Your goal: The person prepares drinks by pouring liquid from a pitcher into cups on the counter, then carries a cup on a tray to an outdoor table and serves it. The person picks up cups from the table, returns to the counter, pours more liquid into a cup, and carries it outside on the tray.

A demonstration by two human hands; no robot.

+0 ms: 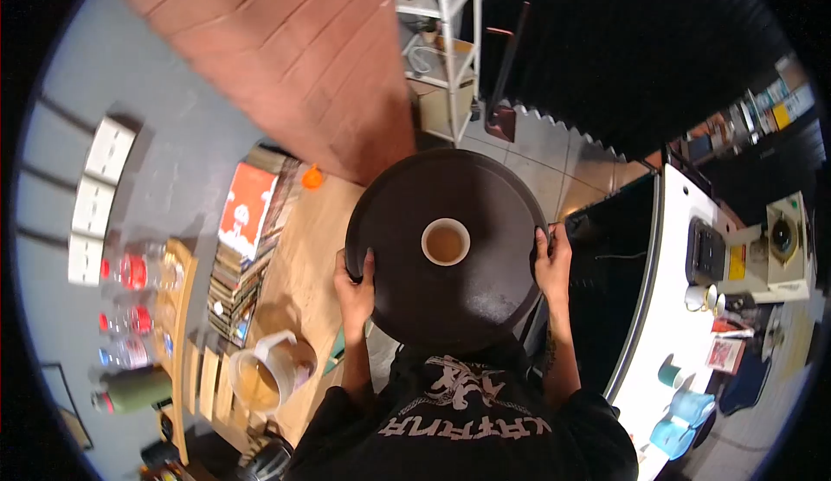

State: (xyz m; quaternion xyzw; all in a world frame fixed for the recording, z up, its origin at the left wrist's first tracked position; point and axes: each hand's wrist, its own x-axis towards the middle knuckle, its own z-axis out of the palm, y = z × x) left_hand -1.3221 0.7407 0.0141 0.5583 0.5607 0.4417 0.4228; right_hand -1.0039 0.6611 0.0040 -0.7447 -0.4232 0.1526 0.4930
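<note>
A round dark serving tray (398,213) is held level in front of my body by its two sides. My left hand (355,289) grips the left rim, thumb on top and fingers hidden underneath. On the opposite rim my right hand (552,265) holds on in the same way. Near the tray's middle stands a small white cup (446,242) with a light brown drink in it. To the left of my left arm, a clear plastic pitcher (261,375) with a tan liquid stands on a wooden table (307,247).
Books (238,273) line the table's far left side, near an orange object (312,176). Several bottles (138,318) stand on a wooden shelf at left. A white counter (649,351) with cups and a black device runs along the right. Ahead are a white rack (454,66) and a long-handled dustpan (501,122).
</note>
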